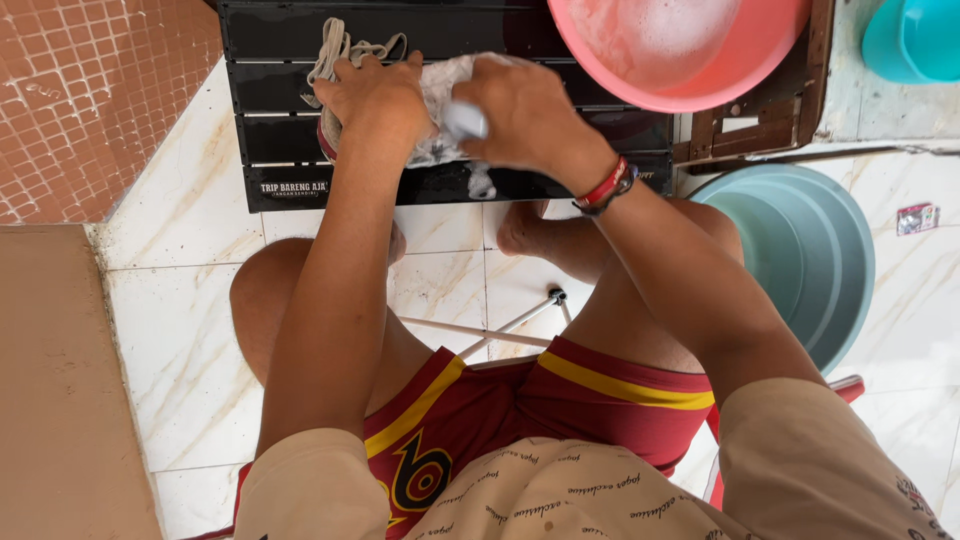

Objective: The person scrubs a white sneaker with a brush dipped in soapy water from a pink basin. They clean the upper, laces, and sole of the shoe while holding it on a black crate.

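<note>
— What are the hands doing?

— The left hand (375, 95) presses flat, fingers curled, on a wet grey-white cloth (440, 105) lying on the black slatted bench (270, 110). The right hand (525, 110) is closed around a small pale object (463, 120), probably a brush; only its end shows, so I cannot tell for sure.

— How much of the cloth is visible?

— Little. Both hands cover its middle. A cord-like strip (340, 48) loops out to the upper left, and a corner hangs over the bench's front edge.

— Anything on the wrist?

— A red and dark band (605, 187) on the right wrist.

— And around the bench?

— A pink basin (680, 45) of soapy water sits at the bench's right end, its top cut off by the frame. A grey-green basin (810, 250) stands on the white tiled floor (180, 330) to the right, partly hidden behind the right arm. A teal container (915, 40) is cropped in the top corner. A small wrapper (917, 217) lies on the tiles.

— Below?

— Bare knees, red shorts with yellow trim (520, 400), and thin white stool legs (500, 330) between them; the seat is hidden.
</note>
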